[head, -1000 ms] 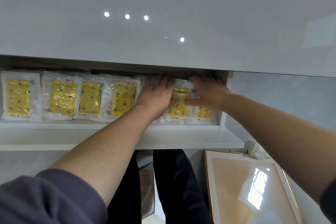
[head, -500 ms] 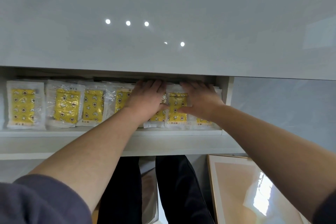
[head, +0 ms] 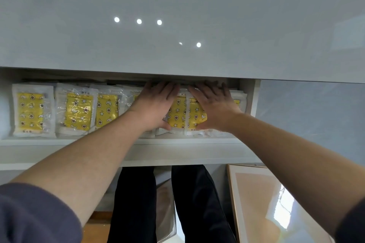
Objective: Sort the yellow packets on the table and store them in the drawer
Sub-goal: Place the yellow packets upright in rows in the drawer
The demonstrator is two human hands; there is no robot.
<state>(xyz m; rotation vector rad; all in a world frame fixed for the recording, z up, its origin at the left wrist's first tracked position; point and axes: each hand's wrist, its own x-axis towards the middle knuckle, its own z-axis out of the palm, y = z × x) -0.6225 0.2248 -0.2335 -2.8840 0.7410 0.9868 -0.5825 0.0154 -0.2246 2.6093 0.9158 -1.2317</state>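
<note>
Here, your left hand [head: 156, 104] and right hand [head: 214, 106] lie flat on the drawer's [head: 138, 154] packets [head: 177, 113].
Fingers [head: 169, 89] straight, gripping nothing — label writing too small to read.

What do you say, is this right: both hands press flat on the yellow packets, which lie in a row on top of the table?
No. In the head view the left hand and right hand press flat on the yellow packets, but the row lies inside the open drawer, under the table top.

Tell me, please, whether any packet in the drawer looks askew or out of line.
Only slightly: the second packet from the left sits a little tilted and overlaps its right neighbour. Those under the left hand and right hand are partly hidden.
</note>
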